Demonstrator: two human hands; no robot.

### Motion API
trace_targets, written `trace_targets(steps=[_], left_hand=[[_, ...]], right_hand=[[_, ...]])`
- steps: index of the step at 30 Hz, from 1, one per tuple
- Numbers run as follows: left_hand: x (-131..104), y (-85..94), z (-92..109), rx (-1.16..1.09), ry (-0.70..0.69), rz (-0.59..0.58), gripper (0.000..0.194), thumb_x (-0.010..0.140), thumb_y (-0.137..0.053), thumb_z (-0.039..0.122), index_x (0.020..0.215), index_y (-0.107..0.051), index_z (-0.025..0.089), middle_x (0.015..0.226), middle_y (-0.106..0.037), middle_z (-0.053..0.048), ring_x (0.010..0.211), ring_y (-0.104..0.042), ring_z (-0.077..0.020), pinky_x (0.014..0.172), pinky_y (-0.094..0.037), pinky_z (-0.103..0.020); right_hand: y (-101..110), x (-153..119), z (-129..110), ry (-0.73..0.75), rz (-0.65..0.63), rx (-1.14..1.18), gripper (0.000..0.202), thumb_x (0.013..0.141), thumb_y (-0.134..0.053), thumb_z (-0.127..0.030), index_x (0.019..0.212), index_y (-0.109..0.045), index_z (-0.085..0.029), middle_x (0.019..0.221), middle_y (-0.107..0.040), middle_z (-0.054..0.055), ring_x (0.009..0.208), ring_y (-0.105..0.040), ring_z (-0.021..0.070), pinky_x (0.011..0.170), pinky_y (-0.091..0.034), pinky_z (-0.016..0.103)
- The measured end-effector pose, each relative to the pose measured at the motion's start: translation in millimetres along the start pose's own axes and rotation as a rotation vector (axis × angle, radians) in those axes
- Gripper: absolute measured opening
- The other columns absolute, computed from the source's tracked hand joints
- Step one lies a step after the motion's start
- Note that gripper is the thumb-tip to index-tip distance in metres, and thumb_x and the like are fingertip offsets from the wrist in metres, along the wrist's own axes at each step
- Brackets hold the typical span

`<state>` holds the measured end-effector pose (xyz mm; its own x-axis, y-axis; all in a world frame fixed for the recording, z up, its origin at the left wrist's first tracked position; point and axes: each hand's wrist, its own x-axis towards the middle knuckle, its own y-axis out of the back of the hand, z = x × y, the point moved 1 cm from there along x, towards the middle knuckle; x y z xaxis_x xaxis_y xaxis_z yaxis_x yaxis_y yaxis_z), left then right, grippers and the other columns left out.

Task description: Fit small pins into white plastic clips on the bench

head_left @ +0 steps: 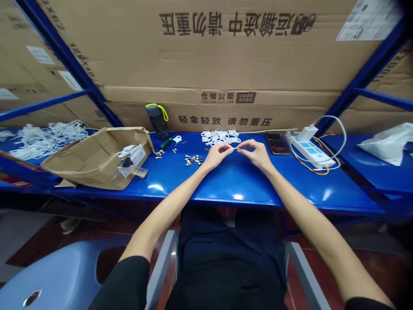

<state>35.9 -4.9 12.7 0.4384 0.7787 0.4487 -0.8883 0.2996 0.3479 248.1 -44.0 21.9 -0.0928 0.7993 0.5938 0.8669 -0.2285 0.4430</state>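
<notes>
In the head view, we see our two bare hands raised in front of us, above the blue counter (232, 178). The left hand (219, 155) and the right hand (254, 153) come near to each other, and between their fingertips there is one small brass-coloured piece (236, 148). The grip of the left hand is pinched at the left end of this piece, and the grip of the right hand is pinched at its right end, so the piece lies level in the narrow gap between both. Its finer shape is too small for us to tell.

Just behind the hands we find a heap of white plastic parts (221, 137), spread on the counter. To the left of the left hand, and near to it, lies a cluster of small pieces (193, 160), pale and dark in colour. To the right of the right hand lies a dark phone (278, 143), and beyond it a white power strip (312, 153) with a plug and a cable.

Farther to the left, well apart from both grips, we see a green-handled tool (167, 143), a dark bottle (158, 122) with a yellow-green strap, and a cardboard box (80, 159) with some white things inside.
</notes>
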Motion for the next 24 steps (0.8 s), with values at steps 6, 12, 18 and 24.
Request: trace_targets(steps=[6,12,18,24], left_hand=[[-0.5,-0.4,0.7,0.051,0.018,0.001,0.036,0.094,-0.07,0.052,0.092,-0.078,0.017,0.091,-0.075,-0.005,0.082,-0.061,-0.0183,0.075,-0.046,-0.031],[-2.4,-0.1,2.1,0.09,0.004,0.018,0.033,0.095,-0.069,0.048,0.092,-0.077,0.017,0.091,-0.075,-0.004,0.074,-0.057,-0.0158,0.073,-0.045,-0.031],[-2.4,1.0,1.7,0.099,0.019,0.045,0.032,0.096,-0.068,0.048,0.092,-0.076,0.017,0.094,-0.076,-0.004,0.074,-0.057,-0.0154,0.073,-0.047,-0.031],[-1.8,0.8,1.7,0.096,0.016,0.044,0.033,0.095,-0.068,0.049,0.092,-0.076,0.017,0.094,-0.076,-0.005,0.075,-0.058,-0.0163,0.071,-0.047,-0.031]], right_hand=[[-0.6,0.2,0.9,-0.017,0.0,0.044,0.027,0.084,-0.081,-0.049,0.087,-0.08,-0.022,0.091,-0.079,0.005,0.078,-0.064,0.0216,0.074,-0.05,0.037],[-2.1,0.3,1.9,-0.037,-0.007,0.062,0.026,0.085,-0.08,-0.048,0.09,-0.082,-0.022,0.094,-0.081,0.006,0.082,-0.07,0.0242,0.075,-0.051,0.037],[-2.9,-0.5,0.5,-0.072,-0.01,0.09,0.031,0.085,-0.08,-0.052,0.095,-0.084,-0.023,0.098,-0.082,0.007,0.088,-0.074,0.0269,0.084,-0.056,0.04],[-3.0,-1.2,0.0,-0.111,-0.022,0.172,0.034,0.083,-0.083,-0.055,0.095,-0.084,-0.023,0.101,-0.083,0.007,0.097,-0.076,0.0292,0.092,-0.059,0.042]])
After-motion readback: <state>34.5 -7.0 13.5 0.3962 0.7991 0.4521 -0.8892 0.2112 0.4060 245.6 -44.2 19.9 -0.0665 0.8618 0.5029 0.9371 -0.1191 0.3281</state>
